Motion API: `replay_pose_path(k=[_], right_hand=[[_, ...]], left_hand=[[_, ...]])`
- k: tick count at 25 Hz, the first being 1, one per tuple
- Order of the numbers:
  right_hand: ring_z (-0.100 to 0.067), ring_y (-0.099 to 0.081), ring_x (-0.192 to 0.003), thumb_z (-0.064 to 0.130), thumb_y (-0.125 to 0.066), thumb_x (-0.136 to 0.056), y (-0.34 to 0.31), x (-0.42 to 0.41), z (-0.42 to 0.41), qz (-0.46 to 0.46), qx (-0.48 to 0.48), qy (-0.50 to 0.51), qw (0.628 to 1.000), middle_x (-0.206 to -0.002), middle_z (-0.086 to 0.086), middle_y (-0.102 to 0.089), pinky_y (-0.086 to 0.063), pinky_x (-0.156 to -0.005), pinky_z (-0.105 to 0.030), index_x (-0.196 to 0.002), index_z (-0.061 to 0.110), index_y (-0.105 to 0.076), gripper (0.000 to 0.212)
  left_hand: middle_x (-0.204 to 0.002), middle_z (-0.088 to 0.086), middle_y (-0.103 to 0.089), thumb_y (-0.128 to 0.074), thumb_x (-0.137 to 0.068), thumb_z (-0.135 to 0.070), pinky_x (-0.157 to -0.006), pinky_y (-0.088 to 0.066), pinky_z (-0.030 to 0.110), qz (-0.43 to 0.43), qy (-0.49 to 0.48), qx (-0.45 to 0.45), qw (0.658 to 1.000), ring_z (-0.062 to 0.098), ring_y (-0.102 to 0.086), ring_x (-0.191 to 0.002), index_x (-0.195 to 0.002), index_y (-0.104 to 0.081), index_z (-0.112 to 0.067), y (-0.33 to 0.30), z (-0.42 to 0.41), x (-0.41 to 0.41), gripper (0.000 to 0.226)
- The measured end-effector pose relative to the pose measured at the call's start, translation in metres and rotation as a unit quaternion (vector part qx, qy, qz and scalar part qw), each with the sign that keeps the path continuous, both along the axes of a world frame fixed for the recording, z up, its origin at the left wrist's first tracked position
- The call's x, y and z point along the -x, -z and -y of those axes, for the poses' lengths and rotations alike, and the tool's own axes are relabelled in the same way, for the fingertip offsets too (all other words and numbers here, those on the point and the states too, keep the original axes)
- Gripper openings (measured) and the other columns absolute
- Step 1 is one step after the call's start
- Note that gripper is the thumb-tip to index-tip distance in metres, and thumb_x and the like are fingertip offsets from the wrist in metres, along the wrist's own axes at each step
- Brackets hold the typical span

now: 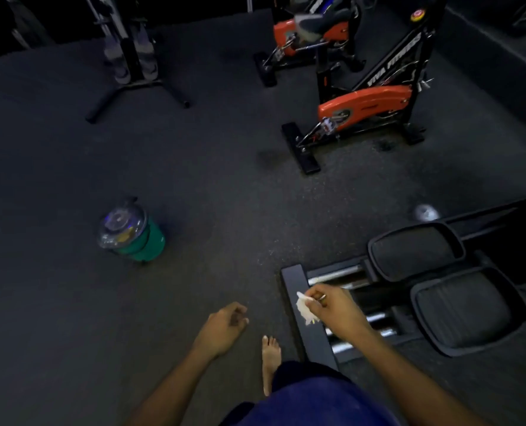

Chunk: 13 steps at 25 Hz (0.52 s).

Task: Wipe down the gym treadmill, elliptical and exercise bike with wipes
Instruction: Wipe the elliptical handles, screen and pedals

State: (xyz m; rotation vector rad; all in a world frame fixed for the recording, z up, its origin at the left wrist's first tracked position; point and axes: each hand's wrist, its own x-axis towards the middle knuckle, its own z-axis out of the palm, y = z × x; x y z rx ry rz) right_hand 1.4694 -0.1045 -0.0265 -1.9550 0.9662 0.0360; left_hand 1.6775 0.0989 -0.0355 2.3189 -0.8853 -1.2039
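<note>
The right hand (332, 309) pinches a wipe (304, 307) right over the elliptical's end bar (312, 321), which runs away from the person. The left hand (224, 327) hangs loose, farther off.

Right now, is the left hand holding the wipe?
No, the wipe is pinched in the right hand; the left hand holds nothing.

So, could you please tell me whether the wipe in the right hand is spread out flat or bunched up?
Bunched up. The white wipe sits crumpled in the right hand's curled fingers, over the elliptical's rear bar.
</note>
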Motion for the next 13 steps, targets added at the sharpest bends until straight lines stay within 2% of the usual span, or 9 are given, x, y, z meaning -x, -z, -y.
replay_pose_path(k=[2, 4, 9, 13], right_hand=[[-0.006, -0.068, -0.070, 0.027, -0.066, -0.086, -0.009, -0.033, 0.030, 0.003, 0.023, 0.009, 1.000, -0.078, 0.005, -0.074, -0.057, -0.066, -0.036, -0.088, 0.025, -0.073, 0.008], [-0.005, -0.067, -0.069, 0.021, -0.068, -0.087, -0.021, -0.059, 0.060, 0.009, 0.035, 0.029, 0.999, -0.076, 0.006, -0.073, -0.056, -0.066, -0.034, -0.087, 0.023, -0.073, 0.005], [0.003, -0.063, -0.063, 0.026, -0.070, -0.088, -0.033, -0.128, 0.124, 0.047, 0.036, 0.139, 0.989, -0.072, 0.007, -0.073, -0.053, -0.063, -0.027, -0.083, 0.020, -0.073, 0.009], [0.000, -0.064, -0.055, 0.033, -0.070, -0.092, -0.043, -0.185, 0.164, 0.098, 0.030, 0.243, 0.965, -0.063, 0.006, -0.071, -0.049, -0.055, -0.020, -0.074, 0.012, -0.070, 0.028]], left_hand=[[-0.109, -0.012, -0.065, -0.060, -0.101, -0.031, -0.075, -0.043, 0.008, 0.010, 0.014, 0.015, 1.000, 0.003, -0.060, -0.101, -0.122, -0.062, -0.025, -0.013, 0.043, -0.049, 0.021], [-0.110, -0.011, -0.066, -0.061, -0.101, -0.031, -0.080, -0.045, 0.015, 0.014, 0.004, 0.042, 0.999, 0.006, -0.062, -0.103, -0.119, -0.063, -0.026, -0.021, 0.079, -0.087, 0.019], [-0.112, -0.011, -0.067, -0.061, -0.101, -0.030, -0.084, -0.050, 0.017, -0.009, 0.078, 0.061, 0.995, 0.004, -0.064, -0.105, -0.111, -0.063, -0.032, -0.021, 0.176, -0.175, 0.011], [-0.104, -0.009, -0.070, -0.065, -0.099, -0.023, -0.071, -0.041, 0.000, 0.013, 0.169, 0.071, 0.983, -0.013, -0.063, -0.085, -0.104, -0.061, -0.032, -0.029, 0.266, -0.249, 0.011]])
